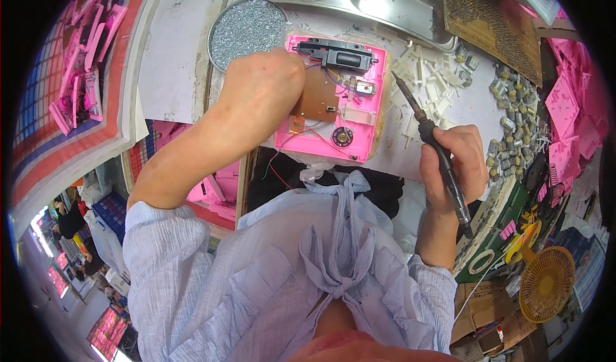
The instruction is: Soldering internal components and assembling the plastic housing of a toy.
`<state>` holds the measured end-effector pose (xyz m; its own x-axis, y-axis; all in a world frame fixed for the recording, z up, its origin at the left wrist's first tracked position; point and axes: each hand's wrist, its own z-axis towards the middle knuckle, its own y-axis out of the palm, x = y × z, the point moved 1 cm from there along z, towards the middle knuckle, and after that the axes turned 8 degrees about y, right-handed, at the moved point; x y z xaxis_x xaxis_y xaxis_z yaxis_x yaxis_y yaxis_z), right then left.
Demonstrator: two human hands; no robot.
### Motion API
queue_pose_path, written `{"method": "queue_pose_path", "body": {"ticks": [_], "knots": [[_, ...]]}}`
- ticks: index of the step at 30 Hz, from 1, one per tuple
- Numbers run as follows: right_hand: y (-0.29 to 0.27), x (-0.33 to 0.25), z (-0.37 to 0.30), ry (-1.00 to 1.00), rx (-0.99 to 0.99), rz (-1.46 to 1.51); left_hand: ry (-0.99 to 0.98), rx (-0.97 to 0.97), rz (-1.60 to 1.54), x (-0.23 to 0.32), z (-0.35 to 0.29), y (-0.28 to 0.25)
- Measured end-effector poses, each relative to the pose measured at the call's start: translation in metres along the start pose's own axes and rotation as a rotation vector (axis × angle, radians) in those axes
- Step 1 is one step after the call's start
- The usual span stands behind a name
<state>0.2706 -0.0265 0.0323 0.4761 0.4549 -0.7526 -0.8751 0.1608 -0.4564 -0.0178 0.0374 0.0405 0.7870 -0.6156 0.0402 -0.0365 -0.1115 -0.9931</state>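
Observation:
A pink plastic housing [360,131] lies in front of me. Inside it are a brown circuit board [314,96], a black mechanism [337,55], a small metal motor [364,88], a round speaker [342,136] and thin coloured wires. My left hand [269,76] is closed over the housing's left side, at the board's upper left; its fingertips, and whatever they hold, are hidden. To the right of the housing, my right hand [457,163] grips a black soldering iron [443,153]. The iron's tip points up and left, apart from the housing.
A round bowl of small screws [247,32] stands at the far left, beside steel trays [401,6]. White plastic parts [427,83] and several small motors [510,125] lie to the right. Pink parts [568,118] pile up at the far right, near a yellow fan [547,284].

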Motion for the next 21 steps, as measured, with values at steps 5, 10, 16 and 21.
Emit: {"method": "queue_pose_path", "body": {"ticks": [5,10,16,21], "knots": [[-0.001,0.001,0.0,-0.003,0.009,0.009,0.042,0.013,-0.054,0.0,-0.004,-0.001],[-0.001,0.004,-0.002,0.005,0.0,0.01,0.036,0.214,-0.202,0.01,-0.013,-0.004],[0.004,0.002,0.004,-0.01,0.013,0.037,-0.14,0.416,-0.439,0.006,-0.017,0.003],[0.004,-0.001,0.005,-0.005,0.003,0.023,-0.193,0.337,-0.406,0.001,-0.023,-0.003]]}}
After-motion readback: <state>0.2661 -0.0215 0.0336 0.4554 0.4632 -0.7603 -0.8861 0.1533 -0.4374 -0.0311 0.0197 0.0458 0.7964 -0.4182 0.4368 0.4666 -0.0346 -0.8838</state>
